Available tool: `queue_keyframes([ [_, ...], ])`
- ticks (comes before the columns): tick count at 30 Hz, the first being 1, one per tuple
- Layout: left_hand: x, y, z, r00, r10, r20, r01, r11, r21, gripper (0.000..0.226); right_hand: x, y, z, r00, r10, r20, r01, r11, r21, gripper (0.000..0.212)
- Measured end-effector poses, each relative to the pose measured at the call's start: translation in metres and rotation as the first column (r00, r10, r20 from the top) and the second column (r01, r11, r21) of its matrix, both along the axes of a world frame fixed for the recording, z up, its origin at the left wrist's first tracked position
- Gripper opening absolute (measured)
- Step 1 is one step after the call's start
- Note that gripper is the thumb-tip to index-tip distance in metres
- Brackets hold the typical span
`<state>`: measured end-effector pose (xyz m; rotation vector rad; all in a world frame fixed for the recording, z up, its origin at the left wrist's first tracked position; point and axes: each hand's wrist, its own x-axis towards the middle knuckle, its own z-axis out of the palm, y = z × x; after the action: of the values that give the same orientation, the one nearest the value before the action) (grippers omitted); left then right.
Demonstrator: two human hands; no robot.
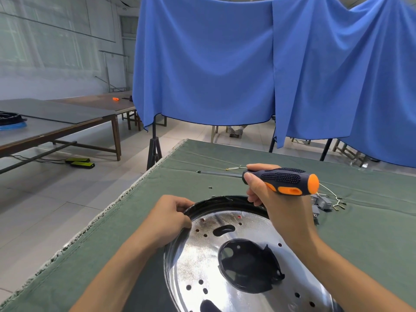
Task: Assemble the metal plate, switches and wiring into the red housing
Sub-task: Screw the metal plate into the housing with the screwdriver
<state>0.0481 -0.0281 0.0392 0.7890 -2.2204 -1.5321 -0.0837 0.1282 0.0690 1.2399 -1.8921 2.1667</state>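
Observation:
A round shiny metal plate [202,262] with several holes and a large dark central opening lies in a dark-rimmed housing [209,202] on the green cloth. My left hand [171,219] grips the housing's rim at its far left. My right hand [267,194] holds a screwdriver [286,180] with a black and orange handle above the plate's far edge, its shaft pointing left and level. Grey switches [322,204] with thin wiring [335,198] lie on the cloth just right of my right hand. Little red shows on the housing from here.
Two small screws [210,187] lie on the green cloth [225,158] beyond the housing. The table's left edge runs diagonally near my left arm. Blue curtains [225,64] hang behind the table. Long tables [56,118] stand at the left across the floor.

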Motion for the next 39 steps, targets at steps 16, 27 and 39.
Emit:
queue_keyframes([
  [16,-0.001,-0.002,0.002,0.999,0.026,0.021,-0.025,1.000,-0.001,0.039,0.001,-0.005,-0.001,0.999,-0.030,-0.015,0.029,1.000,-0.003,0.010],
  [27,0.000,-0.002,0.001,0.999,0.014,0.036,-0.012,0.999,-0.053,0.040,0.008,-0.003,0.025,0.992,-0.110,-0.060,0.100,0.984,-0.146,0.013],
  [39,0.000,0.004,0.002,1.000,0.016,0.018,-0.015,0.999,-0.050,0.042,0.010,0.009,0.050,0.950,-0.300,-0.086,0.283,0.944,-0.169,0.034],
])
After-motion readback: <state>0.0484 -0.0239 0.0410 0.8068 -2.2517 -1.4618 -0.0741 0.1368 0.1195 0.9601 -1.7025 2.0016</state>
